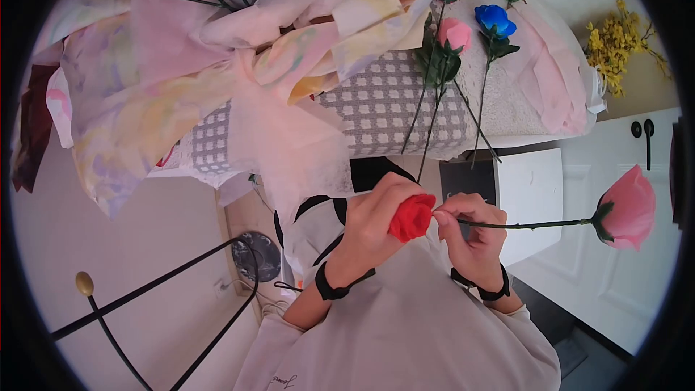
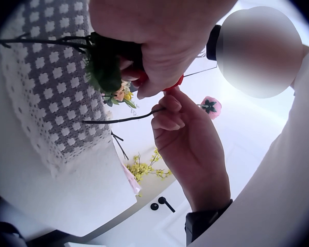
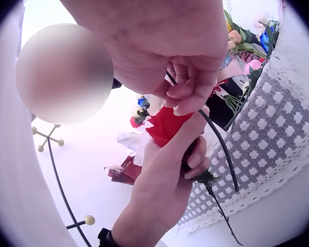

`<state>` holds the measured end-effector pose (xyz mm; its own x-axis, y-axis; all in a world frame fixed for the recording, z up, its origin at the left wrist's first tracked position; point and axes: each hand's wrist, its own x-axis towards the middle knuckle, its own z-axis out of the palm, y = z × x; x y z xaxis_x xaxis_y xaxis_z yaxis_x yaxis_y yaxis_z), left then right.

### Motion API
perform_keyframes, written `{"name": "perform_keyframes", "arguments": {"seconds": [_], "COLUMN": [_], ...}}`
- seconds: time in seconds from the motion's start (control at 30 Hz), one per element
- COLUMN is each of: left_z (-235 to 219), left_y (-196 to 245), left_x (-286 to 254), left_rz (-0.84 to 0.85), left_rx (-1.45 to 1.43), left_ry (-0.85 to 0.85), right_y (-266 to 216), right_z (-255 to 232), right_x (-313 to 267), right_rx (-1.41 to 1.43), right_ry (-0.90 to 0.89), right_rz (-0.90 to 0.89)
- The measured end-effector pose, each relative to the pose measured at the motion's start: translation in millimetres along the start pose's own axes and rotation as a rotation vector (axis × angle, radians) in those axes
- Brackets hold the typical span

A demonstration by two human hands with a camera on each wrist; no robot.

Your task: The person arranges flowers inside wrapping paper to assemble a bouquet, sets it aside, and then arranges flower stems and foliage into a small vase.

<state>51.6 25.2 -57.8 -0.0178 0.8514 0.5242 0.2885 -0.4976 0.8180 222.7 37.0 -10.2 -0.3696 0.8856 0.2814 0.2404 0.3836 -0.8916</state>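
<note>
My left hand (image 1: 371, 217) holds a red artificial rose (image 1: 413, 219), fingers curled round the base of the bloom. Its green leaves (image 2: 104, 69) and dark stem stick out past that hand in the left wrist view. My right hand (image 1: 474, 235) grips the dark stem (image 1: 536, 226) of a pink rose (image 1: 628, 210), whose bloom points off to the right. The stem's bare end runs out beyond the palm in the right wrist view. Right thumb and fingertips (image 3: 188, 107) come together right at the edge of the red petals (image 3: 167, 126).
Ahead is a table with a grey-and-white checked cloth (image 1: 394, 101). On it lie a pink rose (image 1: 455, 32), a blue rose (image 1: 496, 22) and a large pastel-wrapped bouquet (image 1: 166, 87). A black metal rack (image 1: 166, 275) stands at left, a white door (image 1: 615, 246) at right.
</note>
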Motion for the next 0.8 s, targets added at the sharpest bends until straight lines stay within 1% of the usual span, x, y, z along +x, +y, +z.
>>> {"name": "perform_keyframes", "arguments": {"seconds": [0.07, 0.1, 0.17, 0.23, 0.27, 0.3, 0.37, 0.43, 0.57, 0.63, 0.67, 0.73, 0.8], "left_z": [-2, -1, -2, -3, -3, -3, -2, -1, -1, -1, -1, 0, 1], "left_y": [-1, -1, -1, 0, 1, 1, 2, 1, 1, 0, 0, -1, -4], "left_x": [3, 3, 2, 2, 2, 2, 2, 0, 1, 2, 2, 2, 0], "left_rz": [-0.001, -0.001, -0.003, -0.009, -0.014, -0.014, -0.022, -0.029, -0.036, -0.024, -0.012, 0.007, 0.029], "left_rx": [-0.044, -0.044, -0.016, -0.030, -0.046, -0.046, -0.077, -0.093, -0.136, -0.127, -0.120, -0.067, -0.015], "left_ry": [0.063, 0.061, 0.144, 0.160, 0.176, 0.177, 0.188, 0.186, 0.152, 0.145, 0.138, 0.117, 0.094], "right_y": [2, 3, 5, 8, 11, 13, 23, 28, 26, 19, 17, 16, 11], "right_z": [-1, -2, -4, -6, -7, -9, -13, -15, -15, -13, -13, -13, -7], "right_x": [-1, -2, -4, -4, -5, -5, -8, -11, -10, -7, -7, -4, 1], "right_rx": [0.025, 0.051, 0.048, 0.045, 0.014, -0.017, -0.016, 0.092, 0.068, -0.017, -0.017, 0.049, 0.085], "right_ry": [0.007, 0.011, 0.028, 0.044, 0.079, 0.115, 0.126, 0.168, 0.161, 0.142, 0.142, 0.045, 0.029], "right_rz": [0.016, 0.030, 0.058, 0.085, 0.085, 0.085, 0.068, 0.118, 0.161, 0.103, 0.103, 0.056, 0.052]}}
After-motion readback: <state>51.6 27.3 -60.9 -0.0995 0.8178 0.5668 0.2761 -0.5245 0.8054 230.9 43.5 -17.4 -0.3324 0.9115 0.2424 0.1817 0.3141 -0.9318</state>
